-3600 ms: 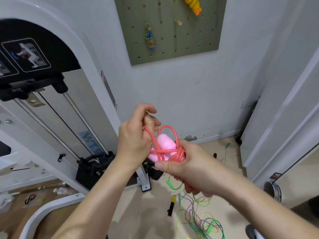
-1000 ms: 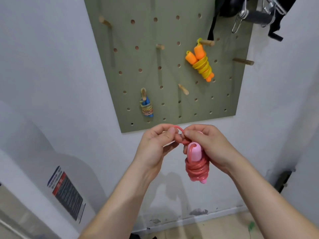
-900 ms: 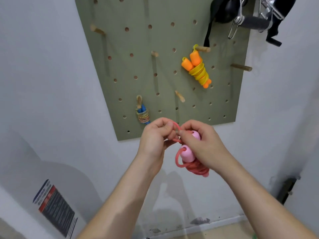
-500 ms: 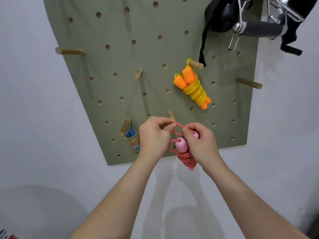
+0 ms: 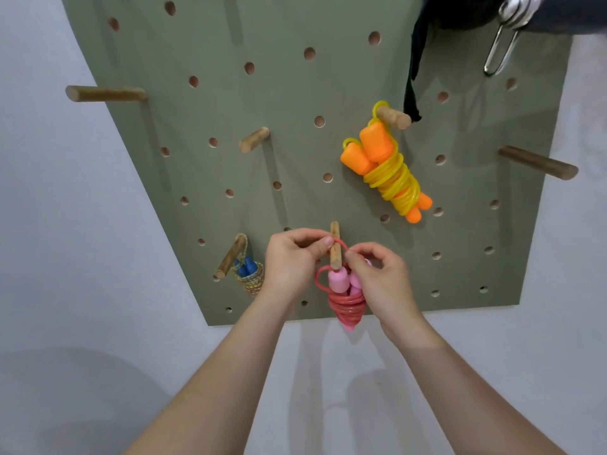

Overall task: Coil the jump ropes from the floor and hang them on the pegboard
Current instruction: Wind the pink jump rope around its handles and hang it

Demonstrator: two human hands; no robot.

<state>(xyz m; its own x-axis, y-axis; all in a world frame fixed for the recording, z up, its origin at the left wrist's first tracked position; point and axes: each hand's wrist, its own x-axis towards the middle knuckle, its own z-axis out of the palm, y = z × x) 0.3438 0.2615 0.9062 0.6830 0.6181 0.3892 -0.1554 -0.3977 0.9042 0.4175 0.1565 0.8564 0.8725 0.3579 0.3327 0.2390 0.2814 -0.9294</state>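
Observation:
A coiled red jump rope with pink handles [image 5: 345,295] hangs between my hands in front of the green pegboard [image 5: 295,165]. My left hand [image 5: 290,261] and my right hand [image 5: 377,277] each pinch one side of its top loop. The loop lies over a wooden peg [image 5: 335,246] near the board's lower middle. A yellow rope with orange handles [image 5: 387,172] hangs coiled from a peg at the upper right. A small coiled rope with blue handles [image 5: 249,274] hangs from a peg at the lower left.
Bare wooden pegs stick out at the upper left [image 5: 105,93], the upper middle [image 5: 253,144] and the right [image 5: 538,162]. A black strap [image 5: 414,70] and a metal carabiner [image 5: 502,44] hang at the top right. White wall surrounds the board.
I have come closer to the pegboard and raised the coiled red rope. Its top loop, held in the air before, now lies over the lower middle peg.

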